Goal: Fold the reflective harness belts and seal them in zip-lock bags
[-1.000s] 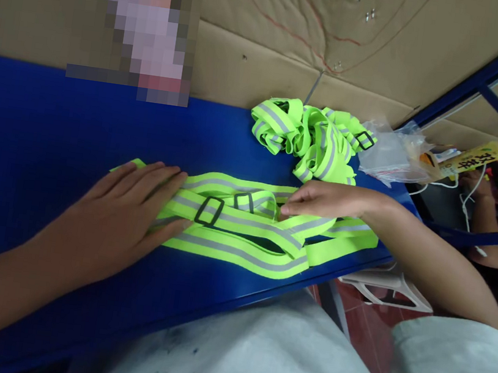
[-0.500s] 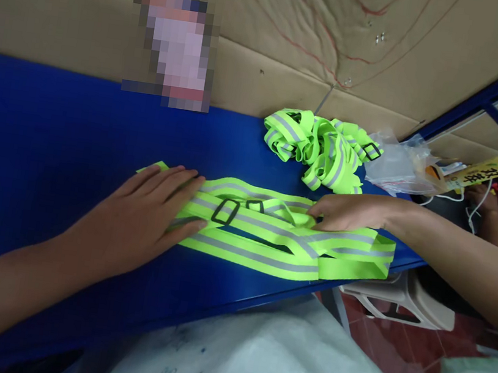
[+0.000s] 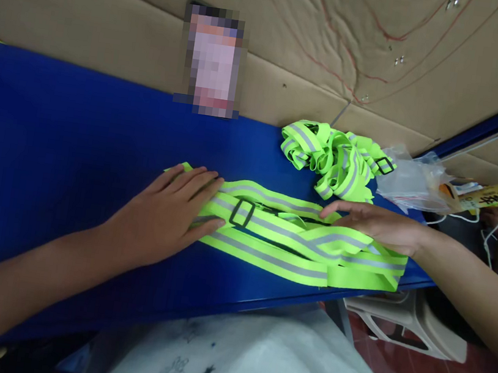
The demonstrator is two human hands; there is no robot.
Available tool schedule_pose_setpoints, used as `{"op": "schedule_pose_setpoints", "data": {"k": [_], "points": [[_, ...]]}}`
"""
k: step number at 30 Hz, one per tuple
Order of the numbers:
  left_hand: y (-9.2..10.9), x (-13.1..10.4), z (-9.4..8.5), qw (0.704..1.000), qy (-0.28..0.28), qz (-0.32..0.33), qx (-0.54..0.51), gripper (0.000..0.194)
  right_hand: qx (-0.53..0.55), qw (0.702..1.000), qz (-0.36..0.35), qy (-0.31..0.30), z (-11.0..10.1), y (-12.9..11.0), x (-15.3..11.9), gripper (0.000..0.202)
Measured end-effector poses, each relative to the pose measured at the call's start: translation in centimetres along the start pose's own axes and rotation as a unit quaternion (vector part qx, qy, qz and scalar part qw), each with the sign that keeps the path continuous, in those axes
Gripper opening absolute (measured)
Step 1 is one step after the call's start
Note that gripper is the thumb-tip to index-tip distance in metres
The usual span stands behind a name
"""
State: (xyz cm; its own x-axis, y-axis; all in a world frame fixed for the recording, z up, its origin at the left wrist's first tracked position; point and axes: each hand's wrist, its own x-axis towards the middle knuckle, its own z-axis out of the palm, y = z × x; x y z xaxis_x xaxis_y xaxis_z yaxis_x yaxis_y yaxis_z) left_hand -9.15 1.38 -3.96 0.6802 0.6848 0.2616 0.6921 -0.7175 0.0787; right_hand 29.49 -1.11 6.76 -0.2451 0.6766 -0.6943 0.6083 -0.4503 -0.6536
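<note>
A neon-green strap with a grey reflective stripe [image 3: 266,260] lies in long loops on the blue table [image 3: 99,128]. Its black buckle [image 3: 242,213] faces up near the left end. My left hand [image 3: 181,208] rests flat on that end, fingers spread. At the right part of the loops, my right hand [image 3: 364,222] has its thumb or a finger stretched out; its other fingers are partly hidden behind the strap. A crumpled pile of similar green straps [image 3: 340,159] sits farther back.
A blurred phone-like object [image 3: 213,64] leans against the cardboard wall [image 3: 92,16]. Clear plastic bags [image 3: 412,178] lie right of the pile. Beyond are a yellow sign [image 3: 493,193], cables and another person's arm. A pale stool [image 3: 423,328] stands below the table edge.
The view has shifted, moving the scene rightward. My right hand has loosened, with a finger or thumb now extended, and the inner loops have shifted. My left hand stays on the strap.
</note>
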Motion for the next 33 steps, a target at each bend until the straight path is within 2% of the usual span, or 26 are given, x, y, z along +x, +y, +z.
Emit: {"op": "schedule_pose_setpoints", "data": {"k": [3, 5, 7, 10, 12, 15, 17, 19, 21, 23, 25, 27, 29, 30, 31, 33], "points": [[-0.1, -0.1, 0.1, 1.000, -0.006, -0.003, 0.003, 0.074, -0.044, 0.998, -0.051, 0.014, -0.4, 0.1, -0.5, 0.062], [-0.1, -0.1, 0.1, 1.000, -0.004, -0.004, 0.003, 0.075, -0.088, 0.990, -0.110, -0.019, -0.2, 0.1, -1.1, 0.072], [-0.2, -0.1, 0.2, 1.000, 0.001, -0.004, 0.002, 0.075, -0.182, 0.970, -0.157, -0.042, 0.7, 0.2, -1.8, 0.078], [-0.2, -0.2, 0.4, 1.000, 0.005, -0.003, 0.002, 0.073, -0.318, 0.930, -0.183, -0.012, 2.7, 0.5, -2.4, 0.094], [-0.3, -0.2, 0.5, 1.000, 0.005, -0.002, 0.004, 0.073, -0.334, 0.924, -0.188, 0.007, 3.8, 0.8, -2.6, 0.079], [-0.4, -0.2, 0.5, 1.000, 0.004, 0.001, 0.004, 0.074, -0.279, 0.945, -0.169, 0.018, 3.6, 1.0, -2.9, 0.047], [-0.4, -0.1, 0.4, 1.000, 0.002, 0.004, 0.003, 0.075, -0.246, 0.958, -0.147, 0.027, 2.5, 1.4, -3.0, 0.041], [-0.4, 0.0, 0.3, 1.000, 0.000, 0.006, 0.002, 0.075, -0.257, 0.955, -0.137, 0.051, 1.1, 2.2, -3.0, 0.042], [-0.4, 0.0, 0.2, 1.000, -0.001, 0.006, 0.003, 0.075, -0.328, 0.929, -0.142, 0.100, 0.3, 3.2, -2.8, 0.051], [-0.3, 0.0, 0.2, 1.000, 0.000, 0.006, 0.007, 0.074, -0.422, 0.877, -0.165, 0.162, 0.6, 4.0, -3.1, 0.065], [-0.3, 0.0, 0.2, 1.000, 0.003, 0.009, 0.013, 0.072, -0.485, 0.818, -0.205, 0.230, 2.5, 4.1, -4.0, 0.079], [-0.3, 0.1, 0.1, 1.000, 0.002, 0.017, 0.020, 0.070, -0.494, 0.773, -0.249, 0.310, 5.9, 3.4, -5.1, 0.085], [-0.2, 0.1, -0.1, 0.999, -0.003, 0.021, 0.030, 0.067, -0.438, 0.756, -0.293, 0.389, 10.2, 2.2, -5.5, 0.080], [-0.1, 0.2, -0.2, 0.999, -0.007, 0.021, 0.035, 0.066, -0.420, 0.738, -0.346, 0.400, 12.2, 1.6, -5.0, 0.082], [-0.1, 0.2, -0.4, 0.999, -0.011, 0.021, 0.039, 0.065, -0.428, 0.719, -0.387, 0.386, 13.9, 1.0, -4.0, 0.087], [0.0, 0.3, -0.6, 0.999, -0.020, 0.026, 0.041, 0.065, -0.476, 0.713, -0.363, 0.365, 16.1, 0.3, -1.1, 0.088]]}}
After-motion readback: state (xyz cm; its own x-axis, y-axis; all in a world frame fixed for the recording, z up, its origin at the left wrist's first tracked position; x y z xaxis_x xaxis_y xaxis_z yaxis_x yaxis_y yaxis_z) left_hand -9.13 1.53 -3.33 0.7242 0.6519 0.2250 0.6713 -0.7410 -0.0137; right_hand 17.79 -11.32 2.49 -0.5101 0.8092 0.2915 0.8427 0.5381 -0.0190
